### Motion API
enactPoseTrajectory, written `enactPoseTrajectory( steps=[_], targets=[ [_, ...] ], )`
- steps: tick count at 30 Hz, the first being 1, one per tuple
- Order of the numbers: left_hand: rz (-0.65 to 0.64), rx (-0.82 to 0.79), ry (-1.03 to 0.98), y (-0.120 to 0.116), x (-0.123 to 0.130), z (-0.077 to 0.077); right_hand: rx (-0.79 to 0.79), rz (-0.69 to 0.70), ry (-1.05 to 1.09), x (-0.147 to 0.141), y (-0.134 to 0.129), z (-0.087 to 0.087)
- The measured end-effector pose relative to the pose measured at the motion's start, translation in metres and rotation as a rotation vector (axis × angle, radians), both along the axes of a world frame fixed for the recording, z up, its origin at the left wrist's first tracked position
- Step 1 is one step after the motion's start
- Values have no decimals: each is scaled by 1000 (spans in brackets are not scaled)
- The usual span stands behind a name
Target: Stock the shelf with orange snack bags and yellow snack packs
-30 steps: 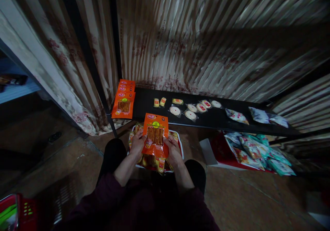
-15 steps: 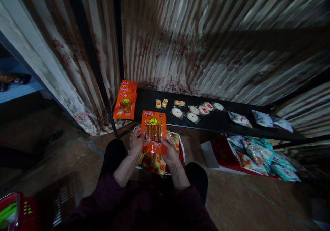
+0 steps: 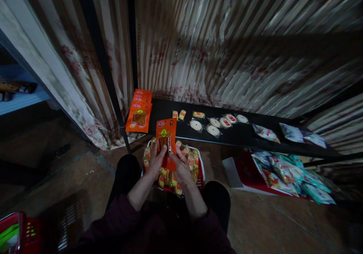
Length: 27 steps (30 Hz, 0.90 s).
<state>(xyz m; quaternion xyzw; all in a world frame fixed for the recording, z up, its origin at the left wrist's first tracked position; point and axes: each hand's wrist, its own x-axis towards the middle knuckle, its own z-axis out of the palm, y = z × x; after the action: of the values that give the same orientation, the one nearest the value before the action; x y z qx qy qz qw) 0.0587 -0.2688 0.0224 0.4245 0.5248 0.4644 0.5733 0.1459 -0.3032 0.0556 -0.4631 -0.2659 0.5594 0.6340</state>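
Observation:
An orange snack packet is held upright and slightly turned, between both hands. My left hand grips its lower left side, thumb across the front. On the lower right edge, my right hand is closed on the same packet. Beneath them is a red and white basket filled with small yellow-wrapped snacks. Several similar orange packets lie overlapping at the left end of the black shelf.
On the shelf lie small yellow packs, round wrapped cakes and white bags. A box of snack bags sits on the floor at right. Black posts and striped curtains stand behind; a red basket is lower left.
Both hands have turned the orange packet so it looks narrower, and my right hand has shifted left with it. The camera view has moved slightly.

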Motion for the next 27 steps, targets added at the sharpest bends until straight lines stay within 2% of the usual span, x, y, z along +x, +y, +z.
enactPoseTrajectory(
  steps=[2,6,10,14,18,24,27],
  targets=[
    [-14,-5,-80,-1,1,3,58,-6,-106,-5,1,-2],
    [-53,-83,-434,-3,1,14,111,35,-318,-12,2,-4],
    [4,-219,-671,-4,-2,21,183,74,-562,-15,2,-4],
    [27,-284,-765,-2,-8,23,231,35,-744,-16,1,-6],
    [76,-375,-813,2,-19,24,258,-29,-823,-13,-1,-4],
    [-47,-367,-912,3,-32,25,210,-231,-969,0,0,-6],
    [-87,-377,-977,3,-35,22,141,-260,-1000,8,2,-12]
  ],
)
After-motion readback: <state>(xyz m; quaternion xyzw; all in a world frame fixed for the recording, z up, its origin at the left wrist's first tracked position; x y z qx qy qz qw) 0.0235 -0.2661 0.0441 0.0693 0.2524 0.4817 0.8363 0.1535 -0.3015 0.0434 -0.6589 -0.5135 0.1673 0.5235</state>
